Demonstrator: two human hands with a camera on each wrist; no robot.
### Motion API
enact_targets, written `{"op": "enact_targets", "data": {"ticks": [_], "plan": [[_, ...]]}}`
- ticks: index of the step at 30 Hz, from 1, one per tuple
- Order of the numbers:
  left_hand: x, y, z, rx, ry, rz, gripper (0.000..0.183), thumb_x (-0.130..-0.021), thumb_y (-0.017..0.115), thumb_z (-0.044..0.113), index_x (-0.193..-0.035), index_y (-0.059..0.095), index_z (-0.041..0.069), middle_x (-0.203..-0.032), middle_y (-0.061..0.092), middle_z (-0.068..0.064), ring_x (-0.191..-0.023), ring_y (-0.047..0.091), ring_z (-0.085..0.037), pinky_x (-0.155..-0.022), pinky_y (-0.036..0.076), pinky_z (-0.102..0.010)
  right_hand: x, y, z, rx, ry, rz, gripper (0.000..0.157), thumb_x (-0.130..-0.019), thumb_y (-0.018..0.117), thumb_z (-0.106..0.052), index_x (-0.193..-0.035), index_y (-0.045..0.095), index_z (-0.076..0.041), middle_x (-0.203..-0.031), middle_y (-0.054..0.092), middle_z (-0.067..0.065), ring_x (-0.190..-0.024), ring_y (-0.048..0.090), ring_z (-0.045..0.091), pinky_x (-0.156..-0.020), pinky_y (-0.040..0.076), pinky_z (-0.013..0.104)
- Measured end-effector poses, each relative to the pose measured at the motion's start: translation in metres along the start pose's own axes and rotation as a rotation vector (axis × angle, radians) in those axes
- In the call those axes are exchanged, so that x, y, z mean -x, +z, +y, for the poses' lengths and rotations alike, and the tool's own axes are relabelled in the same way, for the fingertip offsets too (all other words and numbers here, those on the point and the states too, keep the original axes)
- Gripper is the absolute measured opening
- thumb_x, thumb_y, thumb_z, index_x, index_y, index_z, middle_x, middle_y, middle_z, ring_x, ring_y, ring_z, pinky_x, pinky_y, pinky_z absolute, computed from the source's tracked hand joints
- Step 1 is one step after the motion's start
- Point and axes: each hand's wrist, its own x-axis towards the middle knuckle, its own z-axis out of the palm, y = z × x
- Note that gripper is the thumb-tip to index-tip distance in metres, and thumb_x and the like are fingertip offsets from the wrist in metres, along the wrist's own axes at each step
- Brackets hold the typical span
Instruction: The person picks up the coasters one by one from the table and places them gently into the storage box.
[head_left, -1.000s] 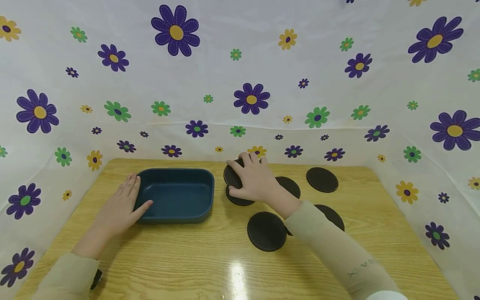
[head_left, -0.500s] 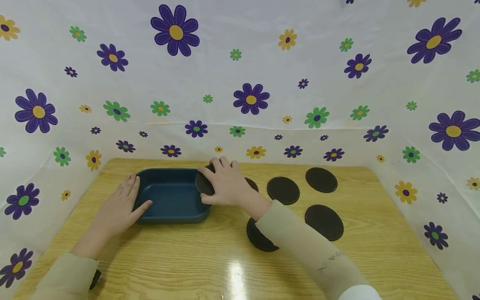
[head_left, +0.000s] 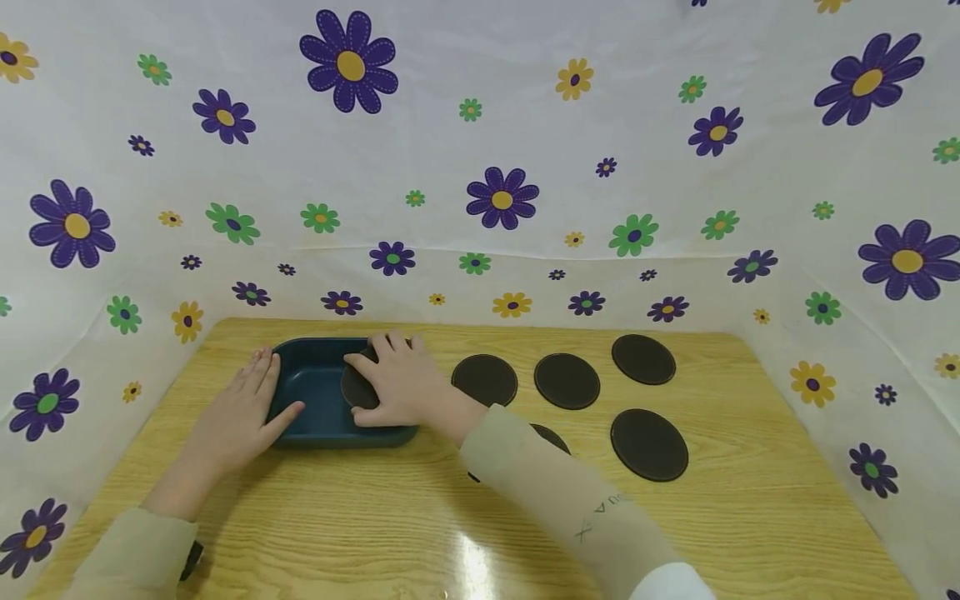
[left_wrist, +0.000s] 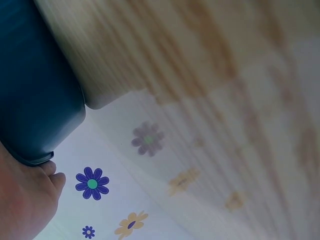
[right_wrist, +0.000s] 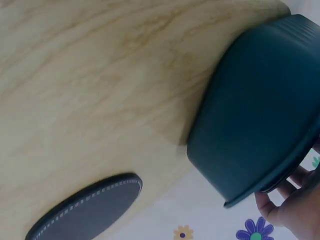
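Observation:
A dark blue rectangular bin (head_left: 318, 437) stands at the left of the table. My left hand (head_left: 238, 410) rests along its left rim, fingers straight and thumb over the front corner. Over the bin's right half, my right hand (head_left: 405, 379) grips a round black coaster (head_left: 357, 385) by its edge, palm down and fingers spread; the hand hides much of the coaster. In the right wrist view, fingertips (right_wrist: 287, 189) show at the rim of the bin (right_wrist: 255, 110), and a stitched-edge coaster (right_wrist: 90, 209) lies on the table.
Several more black coasters lie flat right of the bin, among them a near one (head_left: 484, 379), a middle one (head_left: 567, 381), and one (head_left: 649, 445) farther right. My right sleeve (head_left: 555, 492) partly covers another coaster (head_left: 553, 434). Flowered white cloth (head_left: 420, 150) walls the wooden table (head_left: 337, 517).
My right hand has lifted the coaster off another one and carried it left, from beside the bin to over its right half. The left hand has stayed on the rim.

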Motion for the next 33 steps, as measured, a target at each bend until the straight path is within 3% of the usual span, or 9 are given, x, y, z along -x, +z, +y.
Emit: {"op": "enact_targets", "data": {"ticks": [15, 33], "plan": [[-0.003, 0.005, 0.0, 0.003, 0.001, -0.001, 0.094, -0.109, 0.052, 0.053, -0.164, 0.017, -0.014, -0.173, 0.016, -0.035, -0.163, 0.014, -0.05, -0.134, 0.017, -0.061, -0.003, 0.02, -0.006, 0.041, 0.0, -0.04, 0.077, -0.098, 0.049, -0.076, -0.163, 0.04, -0.035, -0.162, 0.043, 0.006, -0.147, 0.044, 0.026, -0.117, 0.046, 0.051], [0.001, 0.0, 0.001, 0.027, -0.006, 0.01, 0.093, -0.108, 0.055, 0.05, -0.164, 0.016, -0.013, -0.173, 0.014, -0.035, -0.162, 0.015, -0.051, -0.133, 0.018, -0.063, 0.019, 0.008, 0.036, -0.034, 0.028, -0.017, 0.072, -0.102, 0.053, -0.066, -0.162, 0.043, -0.027, -0.164, 0.041, 0.011, -0.151, 0.041, 0.029, -0.122, 0.042, 0.052]]}}
